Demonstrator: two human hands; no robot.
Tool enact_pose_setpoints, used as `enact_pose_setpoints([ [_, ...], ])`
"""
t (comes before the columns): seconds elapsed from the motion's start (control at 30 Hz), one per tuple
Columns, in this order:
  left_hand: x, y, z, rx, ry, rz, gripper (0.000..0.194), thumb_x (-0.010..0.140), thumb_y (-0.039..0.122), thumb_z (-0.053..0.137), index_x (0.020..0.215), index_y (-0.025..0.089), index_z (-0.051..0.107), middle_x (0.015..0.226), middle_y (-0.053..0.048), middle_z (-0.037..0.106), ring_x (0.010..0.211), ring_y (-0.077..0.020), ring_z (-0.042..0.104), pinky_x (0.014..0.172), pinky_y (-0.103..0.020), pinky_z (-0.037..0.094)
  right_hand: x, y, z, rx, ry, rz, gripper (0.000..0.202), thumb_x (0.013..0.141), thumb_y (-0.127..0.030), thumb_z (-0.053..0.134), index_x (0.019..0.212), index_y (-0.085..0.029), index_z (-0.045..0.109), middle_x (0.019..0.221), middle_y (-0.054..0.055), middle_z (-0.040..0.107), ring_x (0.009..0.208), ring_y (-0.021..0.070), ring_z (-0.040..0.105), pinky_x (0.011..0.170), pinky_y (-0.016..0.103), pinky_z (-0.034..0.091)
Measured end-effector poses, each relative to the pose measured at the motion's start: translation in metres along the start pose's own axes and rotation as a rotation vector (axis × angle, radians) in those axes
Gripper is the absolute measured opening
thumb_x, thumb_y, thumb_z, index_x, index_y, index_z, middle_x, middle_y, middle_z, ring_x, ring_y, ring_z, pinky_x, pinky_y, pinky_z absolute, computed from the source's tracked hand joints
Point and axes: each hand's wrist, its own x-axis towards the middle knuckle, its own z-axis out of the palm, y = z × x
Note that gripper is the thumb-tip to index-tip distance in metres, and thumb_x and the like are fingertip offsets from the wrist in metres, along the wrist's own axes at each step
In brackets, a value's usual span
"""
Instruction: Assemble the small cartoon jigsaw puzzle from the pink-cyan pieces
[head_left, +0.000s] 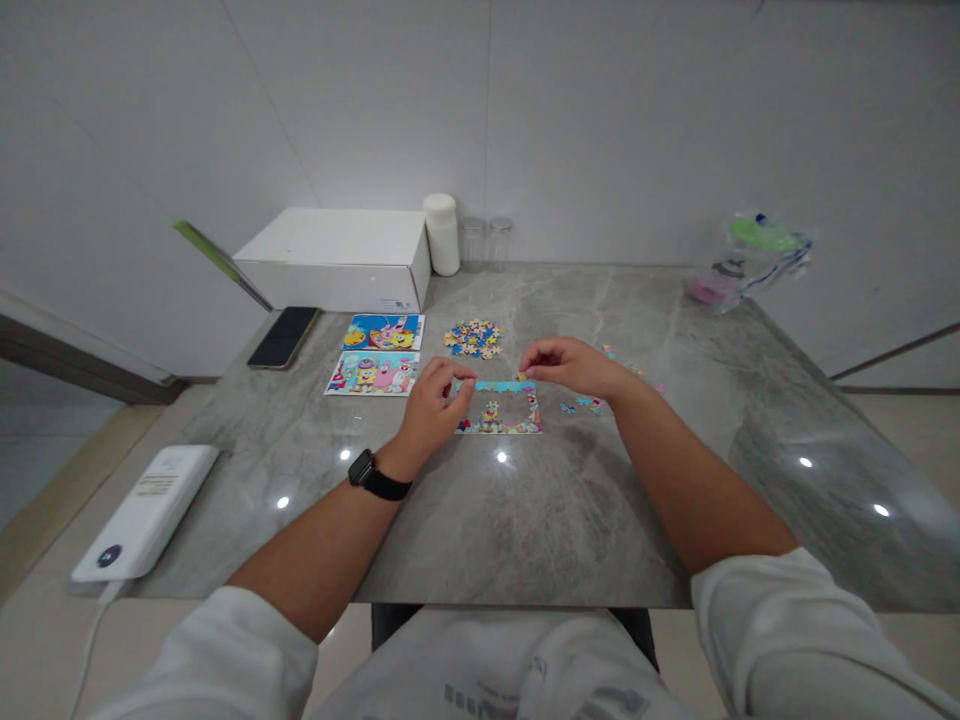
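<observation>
On the table in front of me is a partly joined jigsaw puzzle (495, 427), a bright rectangular border with gaps inside and a small joined cluster in its middle. My left hand (436, 408), a black watch on its wrist, rests at the border's upper left corner with fingers curved, thumb and forefinger slightly apart. Above the upper right corner, my right hand (564, 364) pinches a small puzzle piece (521, 377), mostly covered by the fingertips. Loose puzzle pieces (585, 404) lie beside and partly behind the right forearm. A pile of puzzle pieces (474, 338) sits beyond the border.
Two cartoon picture cards (373, 373) lie left of the puzzle, near a phone (283, 337). Behind stand a white box (330, 260), a white bottle (442, 235) and two clear glasses (499, 245). A plastic bag (754, 262) lies far right, a white power bank (146, 515) front left.
</observation>
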Motion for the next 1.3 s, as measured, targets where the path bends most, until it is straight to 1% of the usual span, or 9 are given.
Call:
enact_pose_setpoints([
  [0.1, -0.001, 0.0, 0.002, -0.016, -0.055, 0.028, 0.014, 0.101, 0.031, 0.064, 0.099, 0.021, 0.073, 0.098, -0.004, 0.063, 0.084, -0.0169, 0.059, 0.073, -0.031, 0.049, 0.003, 0.002, 0.027, 0.107, -0.109, 0.009, 0.031, 0.077, -0.045, 0.081, 0.093, -0.02, 0.072, 0.083, -0.001, 0.071, 0.076, 0.0149, 0.062, 0.075, 0.029, 0.05],
  [0.2, -0.003, 0.001, 0.003, -0.028, -0.12, 0.048, 0.016, 0.101, 0.033, 0.064, 0.098, 0.021, 0.073, 0.102, -0.006, 0.063, 0.092, -0.0185, 0.061, 0.078, -0.032, 0.052, 0.006, 0.005, 0.042, 0.186, -0.104, -0.019, 0.032, 0.076, -0.043, 0.084, 0.09, -0.02, 0.068, 0.079, -0.003, 0.067, 0.073, 0.0129, 0.06, 0.073, 0.027, 0.048],
  [0.3, -0.004, 0.003, 0.004, -0.045, -0.164, 0.041, 0.017, 0.101, 0.035, 0.065, 0.095, 0.021, 0.073, 0.106, -0.007, 0.062, 0.094, -0.0182, 0.062, 0.075, -0.031, 0.053, 0.009, 0.008, 0.048, 0.225, -0.1, -0.032, 0.033, 0.076, -0.042, 0.086, 0.093, -0.019, 0.067, 0.08, -0.003, 0.067, 0.074, 0.0124, 0.06, 0.072, 0.026, 0.048],
  [0.5, -0.005, -0.002, 0.008, -0.053, -0.225, 0.039, 0.012, 0.096, 0.031, 0.069, 0.093, 0.02, 0.074, 0.11, -0.007, 0.061, 0.089, -0.016, 0.061, 0.071, -0.028, 0.053, 0.011, 0.014, 0.052, 0.249, -0.107, -0.002, 0.04, 0.077, -0.041, 0.087, 0.105, -0.02, 0.069, 0.084, -0.002, 0.071, 0.078, 0.0137, 0.064, 0.074, 0.026, 0.051],
  [0.7, -0.005, -0.003, 0.009, -0.082, -0.192, -0.046, 0.015, 0.097, 0.032, 0.069, 0.091, 0.02, 0.074, 0.108, -0.006, 0.062, 0.086, -0.0152, 0.061, 0.07, -0.028, 0.052, 0.01, 0.006, 0.053, 0.22, 0.031, -0.027, 0.033, 0.085, -0.045, 0.079, 0.106, -0.02, 0.07, 0.093, 0.0, 0.072, 0.085, 0.0144, 0.064, 0.078, 0.027, 0.051],
  [0.77, -0.004, -0.002, 0.009, -0.079, -0.172, -0.077, 0.016, 0.097, 0.034, 0.069, 0.089, 0.02, 0.074, 0.107, -0.006, 0.062, 0.084, -0.0148, 0.06, 0.07, -0.028, 0.052, 0.01, 0.004, 0.054, 0.222, 0.018, -0.023, 0.036, 0.083, -0.046, 0.08, 0.106, -0.02, 0.07, 0.091, 0.0, 0.071, 0.084, 0.0146, 0.064, 0.077, 0.028, 0.051],
  [0.9, -0.003, -0.002, 0.009, -0.063, -0.157, -0.093, 0.017, 0.097, 0.034, 0.07, 0.087, 0.02, 0.074, 0.105, -0.006, 0.062, 0.084, -0.0148, 0.06, 0.071, -0.028, 0.052, 0.011, 0.006, 0.056, 0.255, -0.027, -0.012, 0.04, 0.075, -0.046, 0.086, 0.098, -0.02, 0.067, 0.084, -0.002, 0.068, 0.079, 0.0137, 0.061, 0.075, 0.027, 0.049],
  [1.17, -0.006, -0.003, 0.01, -0.064, -0.226, -0.058, 0.017, 0.097, 0.034, 0.069, 0.09, 0.021, 0.078, 0.111, -0.007, 0.061, 0.086, -0.0148, 0.061, 0.069, -0.027, 0.052, 0.015, 0.011, 0.057, 0.226, 0.043, -0.009, 0.037, 0.072, -0.047, 0.084, 0.092, -0.02, 0.066, 0.081, -0.002, 0.067, 0.076, 0.0135, 0.06, 0.074, 0.028, 0.048],
  [1.3, -0.005, -0.004, 0.008, -0.007, -0.161, -0.041, 0.014, 0.098, 0.031, 0.068, 0.091, 0.02, 0.075, 0.109, -0.007, 0.062, 0.094, -0.0174, 0.063, 0.077, -0.03, 0.054, 0.015, 0.013, 0.054, 0.199, 0.058, -0.017, 0.034, 0.074, -0.044, 0.082, 0.091, -0.02, 0.067, 0.079, -0.003, 0.066, 0.074, 0.0126, 0.059, 0.072, 0.027, 0.047],
])
